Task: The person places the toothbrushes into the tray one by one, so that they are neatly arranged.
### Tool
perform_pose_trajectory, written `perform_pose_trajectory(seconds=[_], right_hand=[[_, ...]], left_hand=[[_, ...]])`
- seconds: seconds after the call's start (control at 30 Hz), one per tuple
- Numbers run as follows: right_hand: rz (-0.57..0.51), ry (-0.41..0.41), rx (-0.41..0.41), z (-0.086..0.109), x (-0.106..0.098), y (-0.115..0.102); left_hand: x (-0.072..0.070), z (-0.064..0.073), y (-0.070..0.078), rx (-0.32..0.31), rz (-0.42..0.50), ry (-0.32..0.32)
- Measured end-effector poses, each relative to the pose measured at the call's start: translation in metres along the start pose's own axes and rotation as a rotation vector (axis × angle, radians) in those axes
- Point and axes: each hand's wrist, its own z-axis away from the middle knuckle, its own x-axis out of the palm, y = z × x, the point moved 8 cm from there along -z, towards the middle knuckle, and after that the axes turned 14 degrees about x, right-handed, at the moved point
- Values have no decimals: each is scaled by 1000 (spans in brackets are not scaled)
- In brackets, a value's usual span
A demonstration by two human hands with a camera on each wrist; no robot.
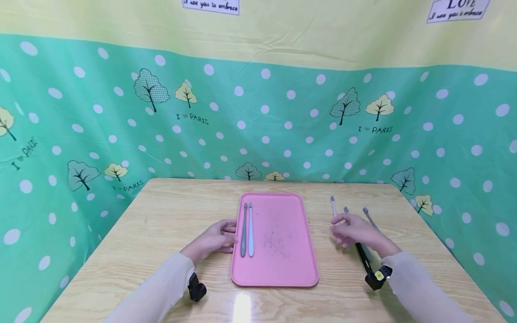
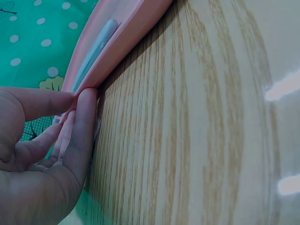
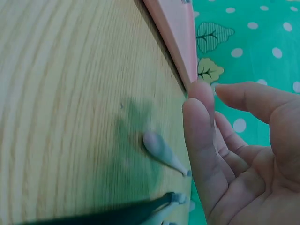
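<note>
On the pink tray [image 1: 282, 224] lie a dark grey toothbrush [image 1: 244, 233] and a light blue toothbrush [image 1: 251, 233], side by side along its left part. My left hand [image 1: 214, 240] pinches the tray's left rim between thumb and fingers, as the left wrist view shows. To the right of the tray, my right hand [image 1: 355, 231] hovers over several toothbrushes with relaxed fingers and nothing between them. Below its fingers lies a pale toothbrush [image 3: 159, 147]. A dark-handled toothbrush [image 3: 93, 213] is beside that one. A grey toothbrush [image 1: 368, 215] is partly hidden by the hand.
The wood-grain table [image 1: 181, 202] carries everything. A green polka-dot curtain [image 1: 262, 121] printed with trees hangs behind and along both sides. A black camera [image 1: 197, 288] sits at the left wrist, and another camera [image 1: 375, 279] at the right.
</note>
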Motion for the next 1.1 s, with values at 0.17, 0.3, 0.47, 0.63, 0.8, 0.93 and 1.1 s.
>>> perform_pose_trajectory(seconds=[0.17, 0.3, 0.47, 0.63, 0.8, 0.93, 1.1], right_hand=[[21, 56, 17, 0, -10, 5], [57, 87, 34, 0, -14, 8], [122, 146, 50, -4, -17, 13], [173, 203, 67, -9, -19, 17], [180, 201, 68, -12, -18, 16], [172, 189, 66, -12, -15, 14], [167, 196, 93, -13, -12, 14]], left_hand=[[0, 1, 0, 1, -4, -5], [0, 2, 1, 10, -2, -8], [0, 2, 1, 9, 0, -3], [0, 2, 1, 2, -8, -9], [0, 1, -1, 0, -17, -7], [-1, 0, -3, 14, -11, -11], [-2, -1, -5, 11, -14, -4]])
